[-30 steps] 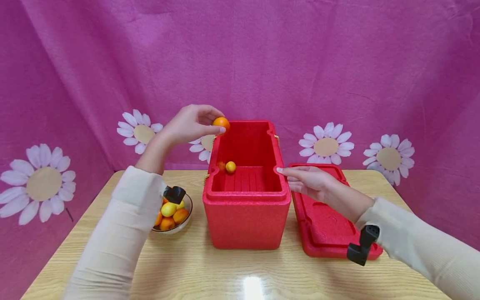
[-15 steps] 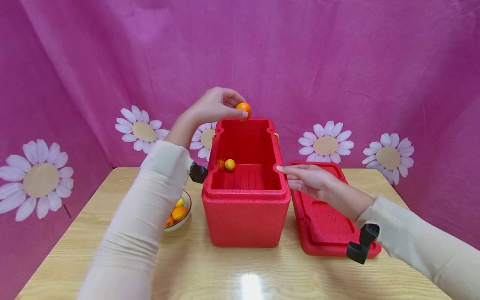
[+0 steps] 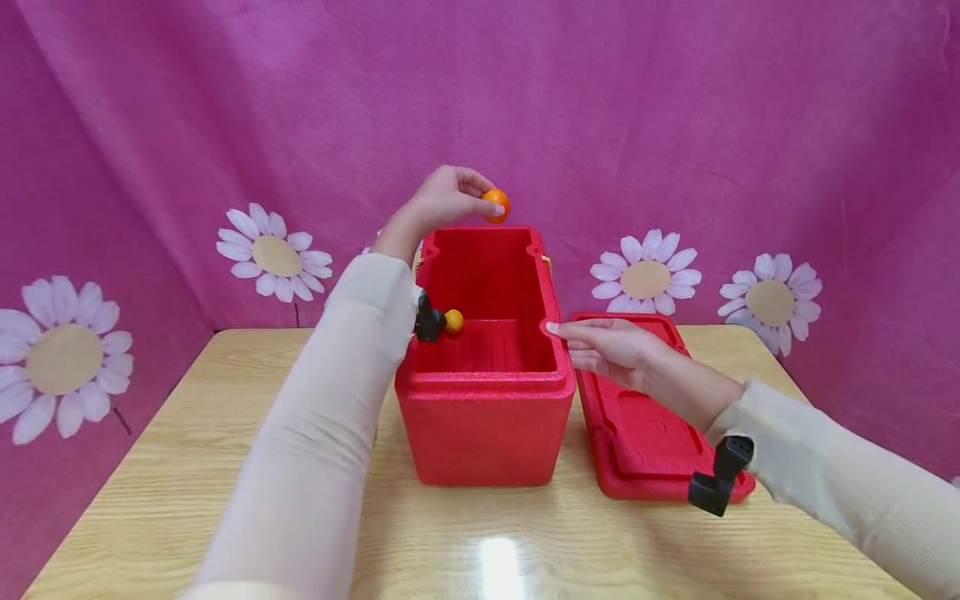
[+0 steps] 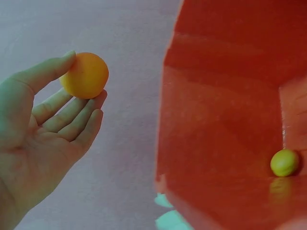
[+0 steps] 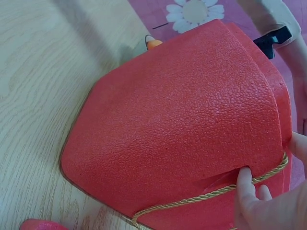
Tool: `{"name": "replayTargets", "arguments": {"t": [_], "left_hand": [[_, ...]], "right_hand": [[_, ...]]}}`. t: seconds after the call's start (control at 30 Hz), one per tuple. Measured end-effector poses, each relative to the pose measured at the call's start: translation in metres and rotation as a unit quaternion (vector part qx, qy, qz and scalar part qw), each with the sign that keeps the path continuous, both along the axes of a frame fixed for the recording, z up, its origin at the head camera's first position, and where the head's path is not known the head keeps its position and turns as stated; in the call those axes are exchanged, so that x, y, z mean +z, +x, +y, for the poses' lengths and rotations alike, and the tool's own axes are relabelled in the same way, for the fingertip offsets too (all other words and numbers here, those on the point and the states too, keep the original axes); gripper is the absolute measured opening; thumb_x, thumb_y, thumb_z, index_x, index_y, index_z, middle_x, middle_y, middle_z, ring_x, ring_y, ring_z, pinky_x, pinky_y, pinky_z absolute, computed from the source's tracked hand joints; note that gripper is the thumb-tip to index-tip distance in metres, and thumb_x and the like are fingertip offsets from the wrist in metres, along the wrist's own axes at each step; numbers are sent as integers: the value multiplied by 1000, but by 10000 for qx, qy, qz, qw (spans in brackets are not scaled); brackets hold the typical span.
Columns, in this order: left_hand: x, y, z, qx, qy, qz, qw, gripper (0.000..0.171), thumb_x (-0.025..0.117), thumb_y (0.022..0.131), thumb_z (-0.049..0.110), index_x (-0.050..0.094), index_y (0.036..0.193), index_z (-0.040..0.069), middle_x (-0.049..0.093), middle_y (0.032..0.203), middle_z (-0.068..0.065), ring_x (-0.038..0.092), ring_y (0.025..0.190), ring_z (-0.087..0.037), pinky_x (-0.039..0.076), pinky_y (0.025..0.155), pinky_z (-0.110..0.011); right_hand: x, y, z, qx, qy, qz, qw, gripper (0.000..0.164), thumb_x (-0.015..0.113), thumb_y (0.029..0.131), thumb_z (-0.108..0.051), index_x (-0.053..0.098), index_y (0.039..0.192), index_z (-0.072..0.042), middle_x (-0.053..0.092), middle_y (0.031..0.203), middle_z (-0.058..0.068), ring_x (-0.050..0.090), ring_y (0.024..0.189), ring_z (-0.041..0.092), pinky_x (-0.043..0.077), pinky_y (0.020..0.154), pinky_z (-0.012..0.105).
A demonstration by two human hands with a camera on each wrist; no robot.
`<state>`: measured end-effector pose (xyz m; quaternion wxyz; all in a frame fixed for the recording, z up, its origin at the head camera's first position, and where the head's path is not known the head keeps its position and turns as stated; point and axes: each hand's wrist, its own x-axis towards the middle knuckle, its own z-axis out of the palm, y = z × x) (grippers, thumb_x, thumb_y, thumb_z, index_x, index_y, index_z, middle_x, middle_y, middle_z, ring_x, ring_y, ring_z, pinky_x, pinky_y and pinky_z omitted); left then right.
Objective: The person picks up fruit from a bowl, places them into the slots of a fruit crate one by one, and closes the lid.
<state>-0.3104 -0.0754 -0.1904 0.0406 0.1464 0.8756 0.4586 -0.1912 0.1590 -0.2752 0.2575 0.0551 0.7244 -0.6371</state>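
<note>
My left hand pinches a small orange between thumb and fingertips, above the far end of a red foam box. In the left wrist view the orange is held apart from the box wall. The box stands without its lid, and a yellow fruit, lemon-like in the left wrist view, lies on its floor. My right hand grips the box's right wall, thumb on the rim. The right wrist view shows its fingers against the outer side, beside a gold rope.
The red lid lies on the wooden table right of the box. My left sleeve hides the fruit bowl in the head view; an orange fruit peeks past the box in the right wrist view. A pink curtain hangs behind.
My left hand has carried the orange rightward and away from me, from beside the box to over its far end. The right hand keeps its grip. The left sleeve now covers the bowl.
</note>
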Motion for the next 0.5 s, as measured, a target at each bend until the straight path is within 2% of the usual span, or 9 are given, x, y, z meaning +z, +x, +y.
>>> {"name": "replayTargets", "arguments": {"t": [0.07,0.27,0.5], "left_hand": [[-6,-1,2,-29,11,-70,10000,34,67,89,23,62,119,9,64,117,-8,56,109,-21,47,101,-34],[-21,-1,2,-48,-117,-166,9998,33,66,89,23,64,118,7,65,118,-11,57,115,-27,47,101,-34],[-34,-2,7,-52,-494,-299,9983,33,66,89,26,65,117,9,65,117,-10,55,110,-24,46,102,-38]], "right_hand": [[0,0,-1,22,20,23,10000,65,57,95,-38,35,147,-6,39,152,17,58,125,21,48,98,27],[-1,1,-3,31,125,43,9999,66,57,95,-38,33,147,-5,42,150,15,66,103,8,47,99,28],[-2,2,-4,22,144,15,9999,67,58,94,-38,33,147,-5,44,148,15,65,107,11,48,98,28]]}}
